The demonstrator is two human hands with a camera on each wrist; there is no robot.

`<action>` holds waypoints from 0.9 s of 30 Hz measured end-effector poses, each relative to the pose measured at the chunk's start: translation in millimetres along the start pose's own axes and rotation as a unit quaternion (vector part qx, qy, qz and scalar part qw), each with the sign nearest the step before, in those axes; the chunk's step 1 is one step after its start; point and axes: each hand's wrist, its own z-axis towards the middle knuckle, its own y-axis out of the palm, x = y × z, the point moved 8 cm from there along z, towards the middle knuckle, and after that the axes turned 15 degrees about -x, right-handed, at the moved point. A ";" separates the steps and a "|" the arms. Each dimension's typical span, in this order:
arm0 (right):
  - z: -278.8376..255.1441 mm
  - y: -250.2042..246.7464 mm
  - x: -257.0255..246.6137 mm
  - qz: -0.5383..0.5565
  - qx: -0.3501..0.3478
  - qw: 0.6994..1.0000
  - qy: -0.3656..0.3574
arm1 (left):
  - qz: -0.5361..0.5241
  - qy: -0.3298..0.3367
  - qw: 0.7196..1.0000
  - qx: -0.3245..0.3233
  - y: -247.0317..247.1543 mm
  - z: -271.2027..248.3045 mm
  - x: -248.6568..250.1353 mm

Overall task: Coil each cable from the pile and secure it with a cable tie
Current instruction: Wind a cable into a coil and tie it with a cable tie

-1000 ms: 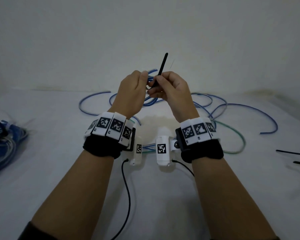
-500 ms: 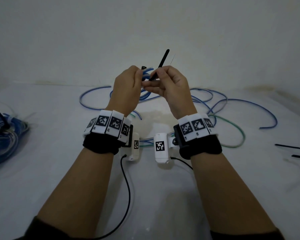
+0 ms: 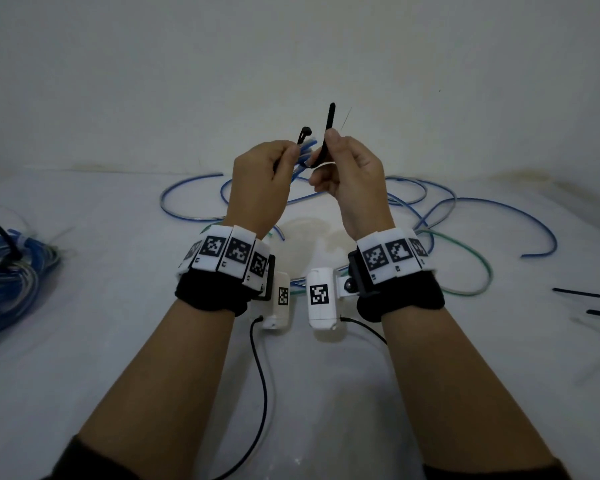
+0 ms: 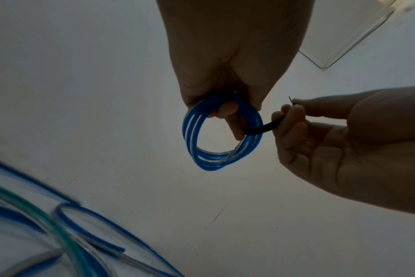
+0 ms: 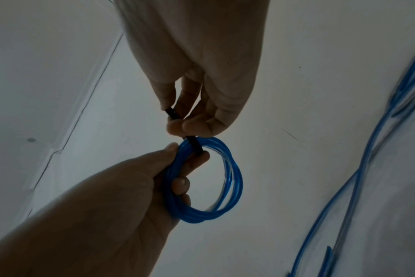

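Above white tabletop (image 3: 84, 341), left hand (image 3: 257, 181) grips blue coil (image 4: 220, 131); right hand (image 3: 354, 174) pinches black cable tie (image 3: 328, 123).

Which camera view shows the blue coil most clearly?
The left wrist view: the whole coil shows as an open ring. The right wrist view has the left hand covering one side; the head view shows only a few strands.
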 end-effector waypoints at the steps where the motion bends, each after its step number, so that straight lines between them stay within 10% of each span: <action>1: 0.1 -1.0 -0.4 0.001 0.000 1.000 -0.005 | 0.000 0.003 1.000 0.002 0.1 -0.2 -0.5; 27: 5.6 -8.3 -5.5 -0.024 -0.027 0.999 0.000 | -0.108 0.001 0.994 -0.034 4.2 0.6 5.1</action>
